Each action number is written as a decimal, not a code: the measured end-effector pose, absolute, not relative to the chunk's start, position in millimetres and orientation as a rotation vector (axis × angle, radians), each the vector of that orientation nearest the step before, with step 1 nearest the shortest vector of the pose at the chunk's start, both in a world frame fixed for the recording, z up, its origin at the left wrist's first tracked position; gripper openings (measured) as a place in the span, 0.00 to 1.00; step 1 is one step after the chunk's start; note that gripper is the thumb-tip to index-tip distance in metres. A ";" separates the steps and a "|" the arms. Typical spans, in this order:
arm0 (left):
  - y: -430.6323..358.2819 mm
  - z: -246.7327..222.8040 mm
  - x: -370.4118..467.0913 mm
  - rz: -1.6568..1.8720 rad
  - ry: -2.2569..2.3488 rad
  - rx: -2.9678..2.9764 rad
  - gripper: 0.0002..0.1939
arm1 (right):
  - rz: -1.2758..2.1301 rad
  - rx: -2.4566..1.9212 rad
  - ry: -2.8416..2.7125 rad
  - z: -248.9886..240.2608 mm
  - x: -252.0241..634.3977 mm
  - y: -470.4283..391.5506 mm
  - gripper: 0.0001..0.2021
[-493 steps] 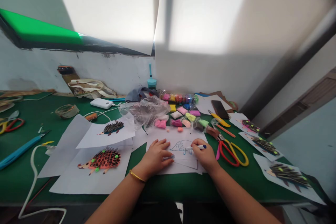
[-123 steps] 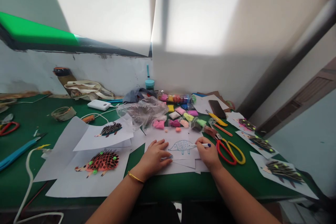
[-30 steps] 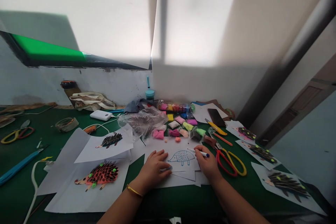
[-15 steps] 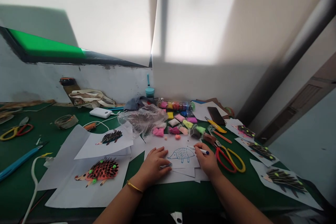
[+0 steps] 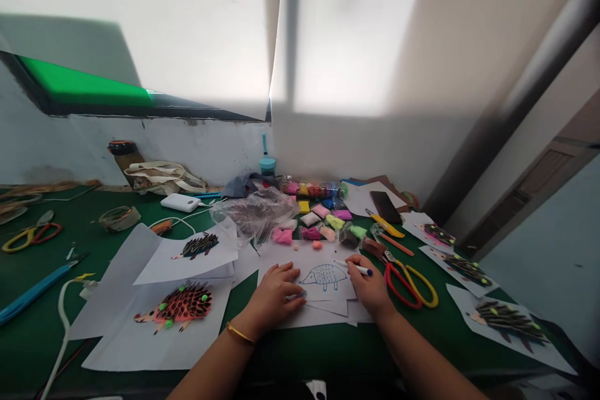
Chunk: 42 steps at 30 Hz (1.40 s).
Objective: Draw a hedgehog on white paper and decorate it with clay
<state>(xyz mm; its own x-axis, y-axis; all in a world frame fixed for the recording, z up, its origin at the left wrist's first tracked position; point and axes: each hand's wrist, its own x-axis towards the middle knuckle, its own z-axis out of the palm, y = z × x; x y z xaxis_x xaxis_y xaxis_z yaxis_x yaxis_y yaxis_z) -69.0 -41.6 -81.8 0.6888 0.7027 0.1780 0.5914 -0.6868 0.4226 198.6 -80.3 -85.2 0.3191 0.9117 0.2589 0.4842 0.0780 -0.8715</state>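
Observation:
Under both hands lies a white paper sheet (image 5: 276, 255) with a blue hedgehog drawing (image 5: 324, 275), its body covered in small scale-like marks. My left hand (image 5: 276, 294) rests on the sheet's left part, fingers spread, beside the drawn snout; a small bluish thing, perhaps a pen cap, shows by its fingers. A white marker (image 5: 360, 268) with a dark blue end is gripped in my right hand (image 5: 371, 290), at the right of the drawing. Its tip points left, close to the hedgehog's back; whether it touches the paper I cannot tell.
Packets of coloured clay (image 5: 309, 219) lie behind the sheet. Red-and-yellow scissors (image 5: 407, 281) and a yellow cutter (image 5: 387, 225) are at the right, near a phone (image 5: 385, 207). Finished hedgehog pictures (image 5: 175, 309) lie left and right. A blue craft knife (image 5: 37, 290) is far left.
Both hands keep nearly the same place, the marker still held at the drawing's right. The view has shifted very slightly.

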 end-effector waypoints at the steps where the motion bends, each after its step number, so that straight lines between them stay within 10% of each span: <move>1: -41.6 -81.2 -69.0 0.469 1.019 2.568 0.08 | 0.525 -1.564 -1.316 -84.7 198.5 -80.5 0.14; 42: -47.9 -67.7 -64.9 0.788 1.139 2.444 0.08 | 0.542 -1.615 -1.359 -83.9 198.2 -81.6 0.15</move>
